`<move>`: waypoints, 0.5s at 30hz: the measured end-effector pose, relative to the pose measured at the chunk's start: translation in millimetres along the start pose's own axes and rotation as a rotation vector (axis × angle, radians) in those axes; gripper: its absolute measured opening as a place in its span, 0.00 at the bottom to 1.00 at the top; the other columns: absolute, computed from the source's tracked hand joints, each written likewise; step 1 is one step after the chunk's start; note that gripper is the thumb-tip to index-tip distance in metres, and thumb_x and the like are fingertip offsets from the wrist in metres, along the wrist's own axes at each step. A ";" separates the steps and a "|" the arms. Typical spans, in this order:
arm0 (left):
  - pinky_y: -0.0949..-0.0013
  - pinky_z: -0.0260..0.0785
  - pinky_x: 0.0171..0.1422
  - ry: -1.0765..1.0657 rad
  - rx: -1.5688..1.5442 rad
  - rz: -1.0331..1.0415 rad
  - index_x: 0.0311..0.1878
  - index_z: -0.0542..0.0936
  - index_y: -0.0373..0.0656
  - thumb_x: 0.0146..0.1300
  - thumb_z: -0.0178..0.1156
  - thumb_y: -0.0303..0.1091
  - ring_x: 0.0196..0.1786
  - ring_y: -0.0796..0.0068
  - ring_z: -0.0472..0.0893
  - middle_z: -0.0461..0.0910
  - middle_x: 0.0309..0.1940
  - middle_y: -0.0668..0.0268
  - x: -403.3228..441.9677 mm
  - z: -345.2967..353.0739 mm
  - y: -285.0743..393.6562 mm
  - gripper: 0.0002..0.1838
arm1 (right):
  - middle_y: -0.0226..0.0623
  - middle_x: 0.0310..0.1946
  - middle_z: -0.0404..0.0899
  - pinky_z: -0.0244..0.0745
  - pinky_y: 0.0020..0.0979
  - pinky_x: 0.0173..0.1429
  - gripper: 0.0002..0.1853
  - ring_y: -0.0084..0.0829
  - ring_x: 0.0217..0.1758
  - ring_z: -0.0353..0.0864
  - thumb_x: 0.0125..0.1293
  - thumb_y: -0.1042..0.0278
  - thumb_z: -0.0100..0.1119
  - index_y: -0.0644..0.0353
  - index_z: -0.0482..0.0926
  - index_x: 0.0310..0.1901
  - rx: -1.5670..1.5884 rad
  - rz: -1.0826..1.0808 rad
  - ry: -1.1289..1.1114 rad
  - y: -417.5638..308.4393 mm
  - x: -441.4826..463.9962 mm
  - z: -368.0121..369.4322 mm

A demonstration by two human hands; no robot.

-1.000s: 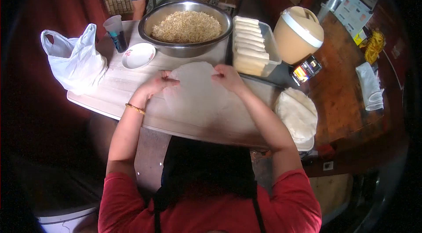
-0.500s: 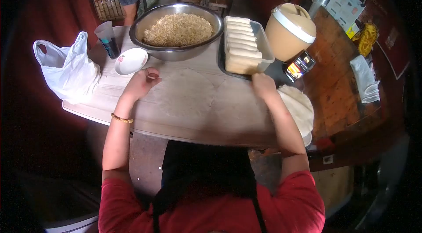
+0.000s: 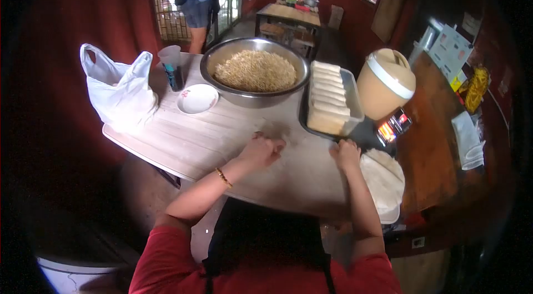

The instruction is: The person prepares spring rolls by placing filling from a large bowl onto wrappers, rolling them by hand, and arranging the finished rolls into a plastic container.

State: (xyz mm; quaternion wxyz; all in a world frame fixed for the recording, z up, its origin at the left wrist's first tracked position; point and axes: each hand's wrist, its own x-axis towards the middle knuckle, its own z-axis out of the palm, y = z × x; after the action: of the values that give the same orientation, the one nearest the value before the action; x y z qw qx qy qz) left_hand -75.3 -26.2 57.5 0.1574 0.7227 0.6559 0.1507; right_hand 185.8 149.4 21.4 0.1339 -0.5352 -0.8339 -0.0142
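Note:
My left hand point(image 3: 261, 151) is over the middle of the table, its fingers bent and drawn together. Whatever sits under its fingertips is too faint to make out. My right hand point(image 3: 348, 153) is low over the table by the front corner of a black tray point(image 3: 325, 134), thumb apart from loosely bent fingers, with nothing visible in it. Beside its wrist lies a stack of thin round dough wrappers point(image 3: 383, 180). On the tray, a clear plastic box point(image 3: 355, 99) holds several pale rolls point(image 3: 328, 91) in a row.
A steel bowl point(image 3: 252, 97) of shredded filling point(image 3: 255, 71) stands behind my hands. Leftward are a small plate point(image 3: 195, 101), a cup point(image 3: 172, 69) and a white plastic bag point(image 3: 119, 94). A beige jug point(image 3: 386, 83) and a phone point(image 3: 394, 126) are at right. A person point(image 3: 194, 0) stands behind.
My left hand has swung right from beside the plate to the table's middle, nearer my right hand. My right hand has loosened slightly by the tray. The view has shifted, lowering the scene.

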 end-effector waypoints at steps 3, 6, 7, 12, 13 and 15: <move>0.52 0.60 0.69 0.338 0.103 0.193 0.60 0.74 0.48 0.59 0.63 0.33 0.48 0.58 0.81 0.79 0.53 0.56 7.2 23.0 -14.1 0.24 | 0.45 0.44 0.76 0.66 0.52 0.57 0.16 0.47 0.55 0.74 0.51 0.58 0.67 0.58 0.76 0.37 0.041 -0.034 0.061 -0.7 -1.8 5.5; 0.56 0.65 0.65 0.368 -0.211 0.330 0.61 0.74 0.47 0.57 0.65 0.30 0.49 0.54 0.81 0.74 0.59 0.51 13.0 26.9 -13.9 0.26 | 0.50 0.39 0.80 0.71 0.52 0.51 0.14 0.50 0.49 0.79 0.55 0.59 0.64 0.60 0.75 0.36 0.148 -0.026 0.041 -6.6 1.1 3.4; 0.58 0.66 0.65 0.254 -0.292 0.237 0.61 0.74 0.46 0.57 0.65 0.31 0.53 0.55 0.79 0.73 0.60 0.50 10.8 22.7 -7.4 0.26 | 0.51 0.37 0.81 0.73 0.52 0.48 0.13 0.51 0.46 0.80 0.57 0.59 0.63 0.60 0.74 0.36 0.241 0.026 -0.036 -9.4 1.2 0.8; 0.60 0.70 0.60 0.197 -0.304 0.148 0.59 0.75 0.42 0.57 0.66 0.32 0.58 0.57 0.75 0.72 0.60 0.48 19.7 21.0 -4.8 0.25 | 0.52 0.29 0.81 0.76 0.49 0.41 0.10 0.55 0.39 0.81 0.59 0.62 0.63 0.58 0.76 0.38 0.198 -0.157 0.076 -11.6 1.7 -1.9; 0.61 0.70 0.60 0.275 -0.274 0.261 0.61 0.73 0.41 0.58 0.66 0.33 0.57 0.58 0.76 0.72 0.60 0.48 23.1 26.7 -10.0 0.27 | 0.52 0.29 0.81 0.76 0.49 0.41 0.10 0.55 0.39 0.81 0.59 0.62 0.63 0.58 0.76 0.38 0.197 -0.157 0.075 -19.7 -2.9 -14.6; 0.62 0.71 0.59 0.343 -0.258 0.368 0.63 0.71 0.39 0.58 0.66 0.34 0.57 0.59 0.77 0.72 0.60 0.48 21.2 34.1 -8.1 0.29 | 0.52 0.30 0.81 0.75 0.49 0.40 0.10 0.52 0.37 0.82 0.62 0.63 0.60 0.60 0.77 0.38 0.330 -0.274 0.094 -38.8 -14.6 -48.5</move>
State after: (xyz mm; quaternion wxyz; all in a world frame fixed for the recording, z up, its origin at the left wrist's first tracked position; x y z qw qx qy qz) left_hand -66.1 -5.3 23.5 0.1049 0.7674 0.5063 0.3792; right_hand 166.8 111.8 69.3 0.2555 -0.3867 -0.8826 0.0793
